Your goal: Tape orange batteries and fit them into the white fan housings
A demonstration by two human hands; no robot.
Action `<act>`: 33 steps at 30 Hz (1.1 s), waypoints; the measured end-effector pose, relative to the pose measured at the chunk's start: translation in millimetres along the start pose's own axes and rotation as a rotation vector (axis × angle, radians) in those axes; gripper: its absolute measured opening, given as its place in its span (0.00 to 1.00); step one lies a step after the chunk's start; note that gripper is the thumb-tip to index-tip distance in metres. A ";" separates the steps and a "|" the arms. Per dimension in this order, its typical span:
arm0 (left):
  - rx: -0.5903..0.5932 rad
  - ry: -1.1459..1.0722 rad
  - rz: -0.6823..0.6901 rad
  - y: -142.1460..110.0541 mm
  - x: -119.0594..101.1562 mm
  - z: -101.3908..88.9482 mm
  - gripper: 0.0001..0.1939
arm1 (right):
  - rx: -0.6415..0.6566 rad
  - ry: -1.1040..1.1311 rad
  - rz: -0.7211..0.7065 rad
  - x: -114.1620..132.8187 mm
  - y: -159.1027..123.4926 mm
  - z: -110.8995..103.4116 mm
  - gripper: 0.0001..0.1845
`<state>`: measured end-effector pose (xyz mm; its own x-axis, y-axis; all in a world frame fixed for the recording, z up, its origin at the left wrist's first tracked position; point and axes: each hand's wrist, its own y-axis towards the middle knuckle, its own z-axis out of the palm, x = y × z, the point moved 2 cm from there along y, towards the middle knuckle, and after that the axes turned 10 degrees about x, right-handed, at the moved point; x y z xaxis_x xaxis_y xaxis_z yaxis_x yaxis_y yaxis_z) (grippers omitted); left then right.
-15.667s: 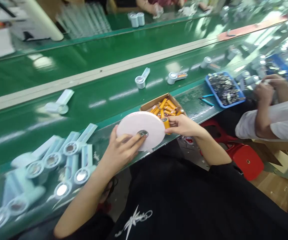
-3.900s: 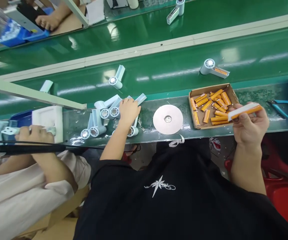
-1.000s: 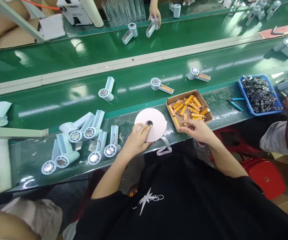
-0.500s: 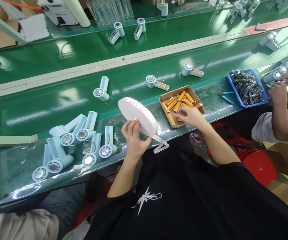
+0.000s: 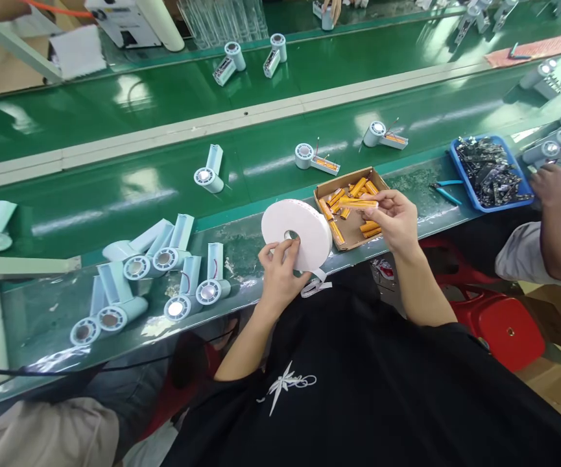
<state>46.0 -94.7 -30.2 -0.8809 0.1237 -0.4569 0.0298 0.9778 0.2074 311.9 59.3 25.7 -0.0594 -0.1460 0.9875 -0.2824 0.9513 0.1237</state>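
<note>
A green bench [image 5: 41,298] bears housings [image 5: 210,290], a carton [image 5: 352,229] and pliers [image 5: 448,195].

Wearer had on a black shirt [image 5: 382,389]. Sleeves [image 5: 460,344] were short, the same black, and stopped near the elbows. Forearms [image 5: 421,285], left hand [image 5: 283,269] and right hand [image 5: 397,217] were bare. Shirt front bore a white emblem [image 5: 286,384]: pointed star, lower ray longest, thin curling loops off one side.

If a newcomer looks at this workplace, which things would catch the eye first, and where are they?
Probably the large white roll, tilted in the left hand near the centre. Beside it, bright orange cylinders lie in a cardboard box, one held above it by the right hand. Next, perhaps, the pale blue housings, clustered on the bench at the picture's left.
</note>
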 end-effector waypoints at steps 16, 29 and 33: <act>-0.135 0.185 0.145 6.1 -3.6 -11.1 0.29 | 0.085 0.260 0.139 -10.2 -44.2 54.9 0.34; -0.089 0.098 -0.162 11.9 -51.1 4.9 0.40 | -0.267 0.570 0.039 -27.5 -24.2 64.5 0.28; 0.211 0.125 -0.007 -11.6 -50.1 1.3 0.37 | -0.315 0.552 -0.026 -31.3 -5.5 5.7 0.26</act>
<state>90.4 -112.1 -10.8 -0.9327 0.1076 -0.3442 0.1098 0.9939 0.0131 309.8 57.1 -6.5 0.4701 -0.0882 0.8782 0.0231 0.9959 0.0877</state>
